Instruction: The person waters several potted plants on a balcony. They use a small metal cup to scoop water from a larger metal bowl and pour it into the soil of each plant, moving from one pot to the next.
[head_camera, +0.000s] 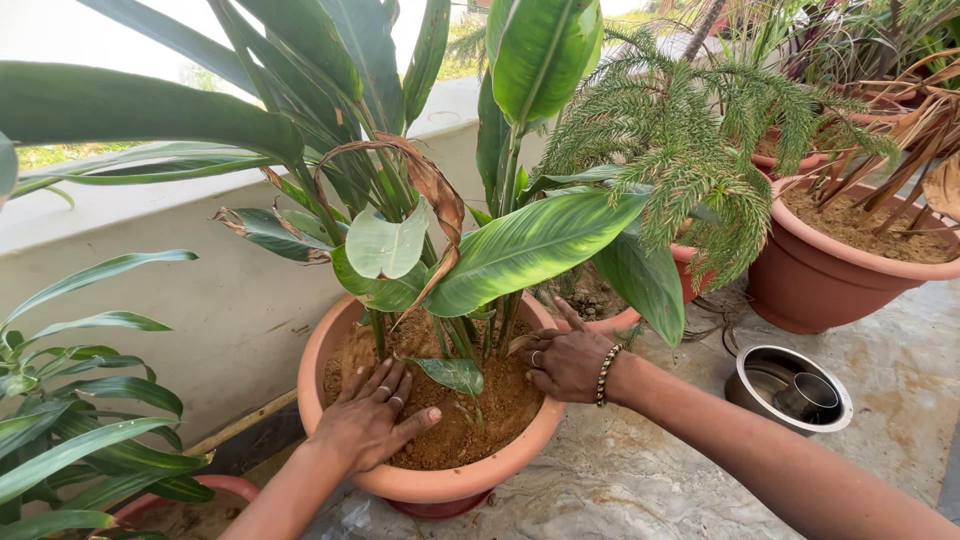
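A terracotta-coloured pot (440, 487) stands in front of me, filled with brown soil (505, 400) and holding a tall plant with broad green leaves (530, 245). My left hand (372, 420) lies flat on the soil at the pot's left side, fingers spread, with rings on them. My right hand (565, 362) presses on the soil at the right, beside the plant's stems (470, 335); it wears a ring and a beaded bracelet (606, 374). Neither hand holds anything. A curled dry brown leaf (432, 190) hangs among the green ones.
A steel bowl (790, 390) with a small steel cup inside sits on the stone floor (880, 340) at the right. Behind it are more terracotta pots (850, 275) with dry and feathery plants. A low white wall (200, 290) runs along the left, with another leafy plant (70, 430).
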